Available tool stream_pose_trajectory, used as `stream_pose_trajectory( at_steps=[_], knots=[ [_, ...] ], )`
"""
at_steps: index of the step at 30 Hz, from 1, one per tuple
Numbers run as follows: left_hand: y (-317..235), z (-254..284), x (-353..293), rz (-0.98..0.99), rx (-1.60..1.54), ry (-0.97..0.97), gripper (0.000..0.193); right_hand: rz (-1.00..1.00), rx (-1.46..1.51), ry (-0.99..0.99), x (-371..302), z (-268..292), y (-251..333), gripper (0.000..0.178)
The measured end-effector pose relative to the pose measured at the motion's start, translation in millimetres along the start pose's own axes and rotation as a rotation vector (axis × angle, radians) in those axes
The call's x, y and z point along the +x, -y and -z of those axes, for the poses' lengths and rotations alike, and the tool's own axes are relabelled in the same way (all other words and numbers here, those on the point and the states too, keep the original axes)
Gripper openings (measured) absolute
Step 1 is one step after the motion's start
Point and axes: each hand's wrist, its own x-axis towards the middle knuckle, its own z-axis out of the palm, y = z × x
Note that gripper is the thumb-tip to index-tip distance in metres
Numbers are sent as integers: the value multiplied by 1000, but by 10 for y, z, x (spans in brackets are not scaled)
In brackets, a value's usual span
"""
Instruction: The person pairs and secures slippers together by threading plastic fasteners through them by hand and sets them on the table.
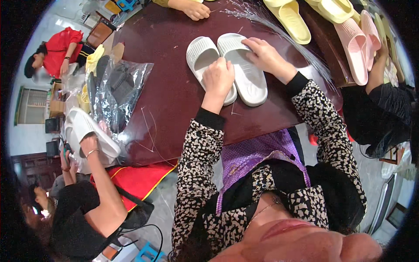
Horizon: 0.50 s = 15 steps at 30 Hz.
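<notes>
Two light grey slide slippers lie side by side on the dark red table, toes pointing away from me. My left hand [218, 78] is a closed fist over the inner edge of the left slipper [201, 49], by the gap between the two; what its fingers hold is hidden. At the strap of the right slipper [253, 85], my right hand [267, 56] grips the strap's right side, fingers on top and thumb toward the foot opening. Thin clear plastic strands lie around the pair, one near the heels.
A bundle of thin plastic strands [279, 27] crosses the far right of the table [174, 122]. Yellow slippers [291, 22] and pink slippers [352, 43] are beyond it. Clear bags with dark slippers [124, 89] lie left. Co-workers' hands hold white slippers [87, 126] and rest across the table.
</notes>
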Motion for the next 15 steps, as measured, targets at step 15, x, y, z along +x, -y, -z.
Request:
stream_pose_trajectory(
  at_steps=[15],
  knots=[
    [-313,-427,-654,-202,-22,-176,20,-401,-17,215,81,-101,-720,44]
  ],
)
